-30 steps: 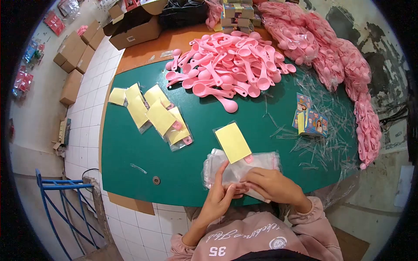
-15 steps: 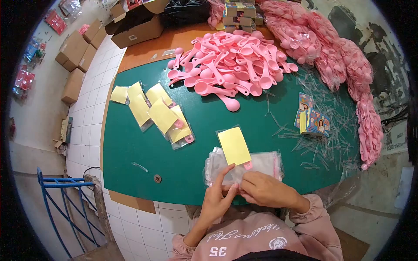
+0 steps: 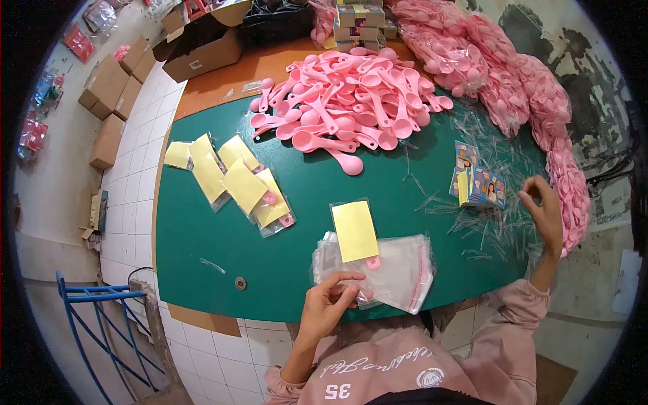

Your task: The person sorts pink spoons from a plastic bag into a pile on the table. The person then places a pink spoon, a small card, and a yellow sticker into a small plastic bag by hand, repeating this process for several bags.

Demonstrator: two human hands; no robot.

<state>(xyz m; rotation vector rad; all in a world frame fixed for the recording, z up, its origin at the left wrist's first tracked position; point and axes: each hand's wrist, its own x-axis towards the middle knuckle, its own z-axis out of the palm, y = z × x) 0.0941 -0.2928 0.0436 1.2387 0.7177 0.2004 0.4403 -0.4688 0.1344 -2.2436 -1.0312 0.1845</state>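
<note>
My left hand [image 3: 327, 304] pinches the lower end of a clear plastic bag between thumb and index finger. A yellow card [image 3: 355, 231] shows in the bag's upper part, and a pink spoon's handle end [image 3: 373, 262] sticks out below it. Under this bag lies a stack of flat clear bags [image 3: 405, 270]. Off to the right, my right hand [image 3: 545, 210] is raised over loose clear strips [image 3: 503, 233], its thumb and fingers curled together. Whether a strip is between them I cannot make out.
Pink measuring spoons [image 3: 351, 101] are heaped at the back. Filled bags with yellow cards [image 3: 244, 185] lie left. Printed cards [image 3: 486, 187] sit right, near bagged spoons [image 3: 567, 189] along the edge. A small round metal piece [image 3: 240, 283] lies front left.
My right hand has left the bag and moved right, over the clear strips. My left hand stays at the bag's lower end. The top of the bag stack has shifted askew.
</note>
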